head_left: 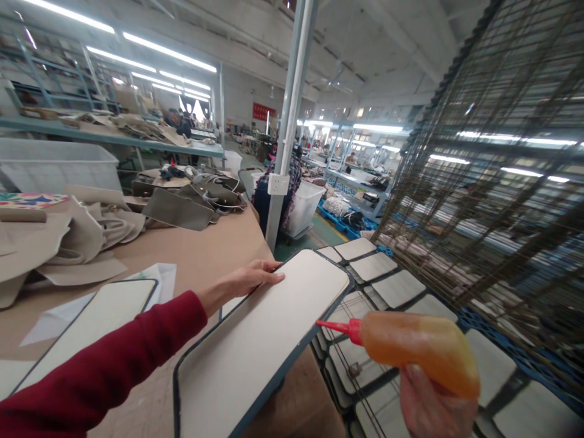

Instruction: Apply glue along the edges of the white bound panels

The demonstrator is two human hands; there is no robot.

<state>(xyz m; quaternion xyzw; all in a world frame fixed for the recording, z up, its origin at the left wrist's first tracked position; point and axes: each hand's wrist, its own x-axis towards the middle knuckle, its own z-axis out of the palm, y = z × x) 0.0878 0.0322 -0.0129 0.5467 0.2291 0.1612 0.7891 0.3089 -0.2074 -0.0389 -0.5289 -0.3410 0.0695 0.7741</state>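
My left hand (pixel 258 275) grips the far left edge of a long cream panel (pixel 269 340) with rounded corners and a dark edge, thumb on its face. The panel is tilted above the table. In my right hand (pixel 431 401) is a squeeze bottle (pixel 410 347) of amber liquid, lying nearly level. Its red nozzle (pixel 335 327) points left, with the tip at the panel's right edge; whether it touches, I cannot tell. The panel's near end runs out of view.
Similar panels lie in rows on a wire rack (pixel 396 286) at right, beneath a raised wire grid (pixel 479 152). Another panel (pixel 95 322) lies on the brown table (pixel 201 249) at left, near piled beige pieces (pixel 86 237). A post (pixel 285 134) stands ahead, with a person behind it.
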